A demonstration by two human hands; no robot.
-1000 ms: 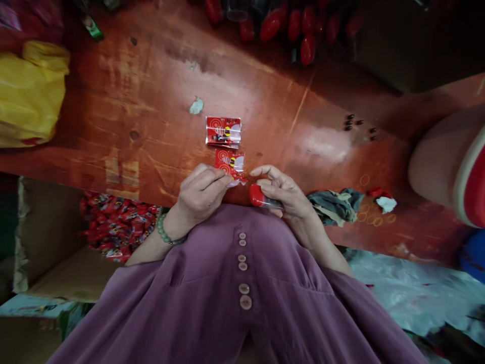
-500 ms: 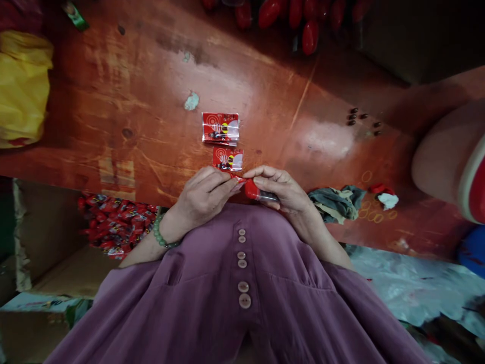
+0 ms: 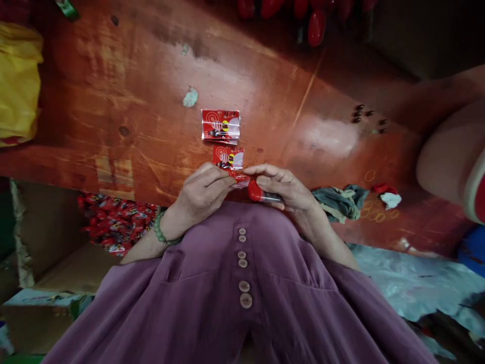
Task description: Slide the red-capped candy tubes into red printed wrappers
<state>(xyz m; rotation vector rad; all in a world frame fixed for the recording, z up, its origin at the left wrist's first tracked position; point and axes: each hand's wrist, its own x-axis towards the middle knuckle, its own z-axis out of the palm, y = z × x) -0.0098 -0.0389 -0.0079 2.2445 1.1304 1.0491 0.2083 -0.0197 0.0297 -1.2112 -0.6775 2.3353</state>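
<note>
So, biggest first: we've got a scuffed red-brown table (image 3: 151, 96) running across the view, with a purple shirt (image 3: 212, 283) up against its near edge. Down left there's a cardboard box (image 3: 45, 235) holding a heap of small red pieces (image 3: 117, 220), and off right a pale tub (image 3: 447, 146).

Then the hands. We'd call the left hand (image 3: 206, 194) a firm pinch, fingertips closed on a bit of red wrapper (image 3: 241, 181). The right hand (image 3: 284, 187) has its thumb and fingers around a red-topped container (image 3: 265, 195), which lies on its side in the grip, red end towards the wrapper, just by the table's near edge. The right forefinger reaches out near the wrapper; we can't tell if it touches.

Smaller stuff: two flat red packets just past the fingers, the farther packet (image 3: 220, 124) and the nearer packet (image 3: 229, 155). We can't tell whether the wrapper is separate from that nearer one.

Our read: the step in hand is working the wrapper by fingertip with the container parked in the palm. Next move calls for a steady pinch and a loose right forefinger, without dropping the container.
</note>
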